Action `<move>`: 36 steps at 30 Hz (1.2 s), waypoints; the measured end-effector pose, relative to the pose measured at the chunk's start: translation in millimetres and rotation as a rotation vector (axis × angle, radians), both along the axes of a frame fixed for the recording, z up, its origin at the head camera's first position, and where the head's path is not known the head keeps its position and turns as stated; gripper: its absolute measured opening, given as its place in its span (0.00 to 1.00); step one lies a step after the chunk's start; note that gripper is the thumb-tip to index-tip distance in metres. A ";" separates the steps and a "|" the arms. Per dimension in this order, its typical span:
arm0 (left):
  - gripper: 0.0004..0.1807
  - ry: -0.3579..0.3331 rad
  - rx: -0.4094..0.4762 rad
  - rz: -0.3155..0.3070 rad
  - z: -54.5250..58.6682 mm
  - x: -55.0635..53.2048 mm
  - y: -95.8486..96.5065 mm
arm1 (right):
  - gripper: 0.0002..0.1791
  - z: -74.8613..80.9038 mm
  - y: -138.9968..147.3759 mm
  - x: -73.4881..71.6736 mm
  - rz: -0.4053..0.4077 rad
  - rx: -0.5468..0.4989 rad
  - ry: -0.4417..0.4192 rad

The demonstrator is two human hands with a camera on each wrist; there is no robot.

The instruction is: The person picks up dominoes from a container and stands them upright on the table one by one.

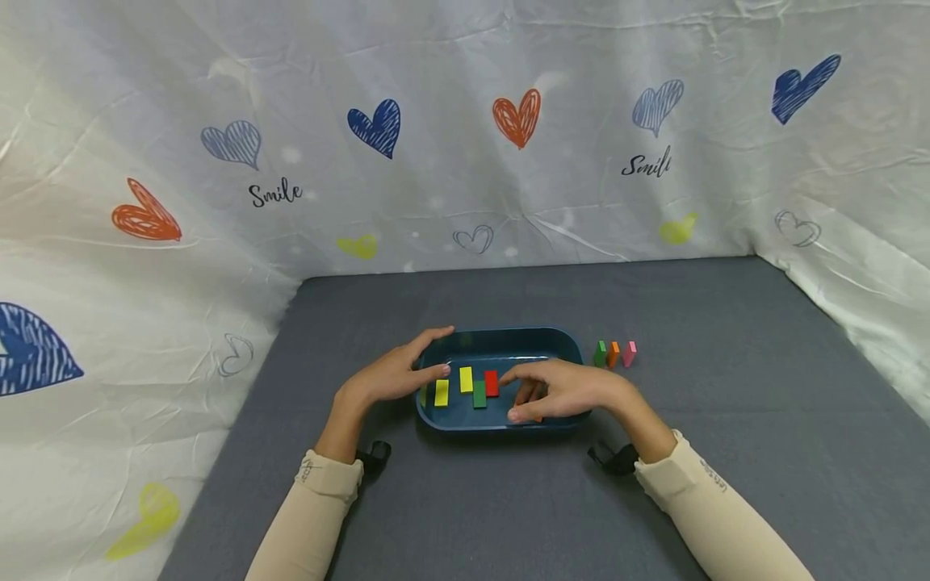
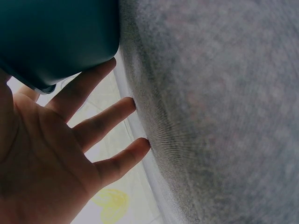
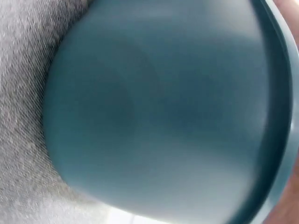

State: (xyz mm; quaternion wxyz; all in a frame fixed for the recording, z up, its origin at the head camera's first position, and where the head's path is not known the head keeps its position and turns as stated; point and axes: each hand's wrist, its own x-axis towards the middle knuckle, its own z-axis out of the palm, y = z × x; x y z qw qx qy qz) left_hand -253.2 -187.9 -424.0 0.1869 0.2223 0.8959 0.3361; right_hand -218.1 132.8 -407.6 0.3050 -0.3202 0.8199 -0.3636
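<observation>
A dark teal oblong tray (image 1: 501, 342) lies on the table. In it are a yellow block (image 1: 441, 393), another yellow block (image 1: 466, 380), a green block (image 1: 479, 394) and a red block (image 1: 492, 383). My left hand (image 1: 392, 375) rests at the tray's left end, thumb over the rim; the left wrist view has its other fingers (image 2: 105, 123) straight and spread, one against the tray's outer wall. Over the right half of the tray is my right hand (image 1: 559, 389), index fingertip beside the red block, thumb and index apart. The right wrist view is filled mostly by the tray's outer wall (image 3: 163, 107).
Right of the tray stand a green block (image 1: 600, 353), an orange block (image 1: 613, 355) and a pink block (image 1: 630, 353) in a row. Grey cloth (image 1: 479, 508) covers the table. A white curtain (image 1: 436, 194) with printed hearts hangs behind and at both sides.
</observation>
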 end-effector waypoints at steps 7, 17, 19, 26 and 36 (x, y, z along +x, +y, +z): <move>0.38 0.006 -0.007 -0.004 1.3 -0.2 1.3 | 0.32 -0.2 0.0 1.5 0.018 -0.088 0.015; 0.39 -0.001 -0.009 -0.005 0.5 0.8 0.0 | 0.29 -3.1 -0.4 1.7 0.049 -0.047 0.011; 0.39 0.000 -0.007 -0.003 0.3 0.7 -0.1 | 0.28 -4.9 -1.7 1.9 0.062 -0.055 0.006; 0.38 0.001 0.002 0.001 1.8 0.6 0.8 | 0.24 -5.4 -3.9 4.7 0.078 -0.053 -0.025; 0.38 0.000 -0.014 0.012 1.3 0.4 1.3 | 0.24 -5.2 -4.7 6.5 0.085 -0.026 -0.070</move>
